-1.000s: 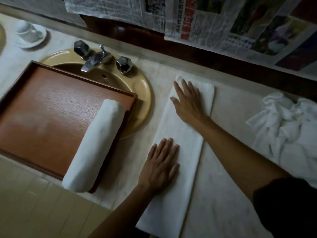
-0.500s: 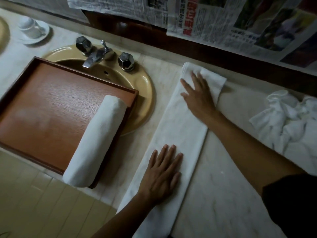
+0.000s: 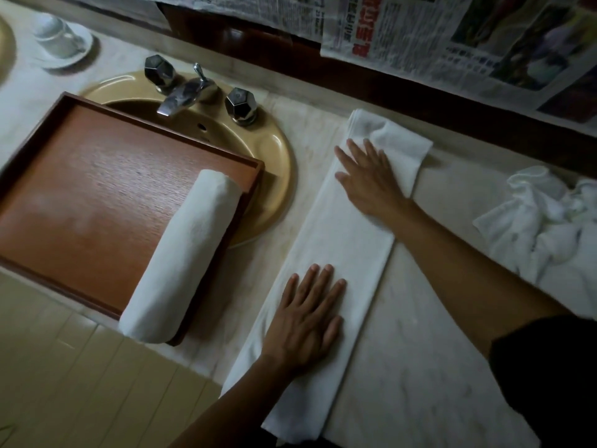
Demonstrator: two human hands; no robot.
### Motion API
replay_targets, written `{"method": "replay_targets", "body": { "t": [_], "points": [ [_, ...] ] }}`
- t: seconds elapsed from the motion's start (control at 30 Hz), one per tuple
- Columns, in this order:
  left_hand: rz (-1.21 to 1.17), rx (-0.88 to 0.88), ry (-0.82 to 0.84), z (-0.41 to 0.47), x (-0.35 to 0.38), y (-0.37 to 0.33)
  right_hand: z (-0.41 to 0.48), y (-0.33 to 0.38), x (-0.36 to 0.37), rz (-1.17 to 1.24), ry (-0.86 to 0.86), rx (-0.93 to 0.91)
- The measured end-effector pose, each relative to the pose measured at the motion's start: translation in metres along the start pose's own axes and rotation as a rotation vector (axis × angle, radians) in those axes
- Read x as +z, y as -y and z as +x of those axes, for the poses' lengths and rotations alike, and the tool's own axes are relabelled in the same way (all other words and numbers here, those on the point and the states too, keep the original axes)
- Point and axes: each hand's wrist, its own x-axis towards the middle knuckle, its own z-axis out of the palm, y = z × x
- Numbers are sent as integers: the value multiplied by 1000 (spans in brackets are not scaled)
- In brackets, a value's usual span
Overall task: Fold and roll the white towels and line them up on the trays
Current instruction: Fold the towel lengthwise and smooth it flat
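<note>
Folding in progress at the washstand: I watch both grips lie flat on a long folded towel (image 3: 349, 240) that runs lengthwise across the marble desk (image 3: 420, 367). The left grip (image 3: 303, 321) presses the near half, fingers straight and slightly spread, clasping nothing; it sits where it did half a second ago. The right grip (image 3: 371, 182), a little blurred, lies palm-down on the far half, fingers straight and fanned, also closed round nothing. What differs is the cloth just beyond the right fingertips: the far end, smooth in the earlier frame, now stands up in a soft ridge.

Off the left grip's thumb... rather, to its outer side and well apart, a rolled towel (image 3: 181, 260) lies along the near edge of a wooden tray (image 3: 97, 189), its near end overhanging the rim. The tray sits across a yellow basin (image 3: 274, 176) under a chrome tap (image 3: 184, 92). Beyond the right forearm's outer side, a heap of loose white towels (image 3: 549, 227) sits on the desk. Newspaper sheets (image 3: 452, 37) hang along the wall past the right fingertips.
</note>
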Motion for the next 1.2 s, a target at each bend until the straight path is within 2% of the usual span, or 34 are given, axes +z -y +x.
{"method": "replay_targets", "body": {
  "t": [0.1, 0.17, 0.43, 0.53, 0.57, 0.67, 0.7, 0.73, 0.87, 1.0, 1.13, 1.2],
  "points": [
    [-1, 3, 38, 2, 1, 1, -71, 34, 16, 40, -118, -42],
    [15, 12, 68, 3, 2, 1, -110, 39, 29, 1, -133, -66],
    [5, 67, 7, -27, 5, 6, -26, -28, 13, -106, -173, -42],
    [17, 87, 0, -32, 8, 8, -40, -8, 13, 11, -293, -5],
    [17, 85, -7, -32, 8, 8, -56, 9, 18, 74, -298, -44],
    [11, 88, -33, -32, 9, 7, -116, 43, 39, 49, -99, -311],
    [11, 91, -36, -32, 9, 8, -121, 40, 39, 9, -60, -343],
    [10, 91, -40, -32, 9, 8, -112, 32, 37, -20, -59, -326],
    [1, 93, -44, -32, 9, 7, -37, -8, 14, -43, -29, -33],
    [-7, 95, -57, -32, 11, 8, 3, -19, 6, -51, 15, 57],
    [13, 105, 21, -29, 6, 7, -17, 6, 1, 70, 68, 174],
    [17, 111, 90, -26, 2, 8, -60, 24, 9, 168, -8, 243]
  ]
}}
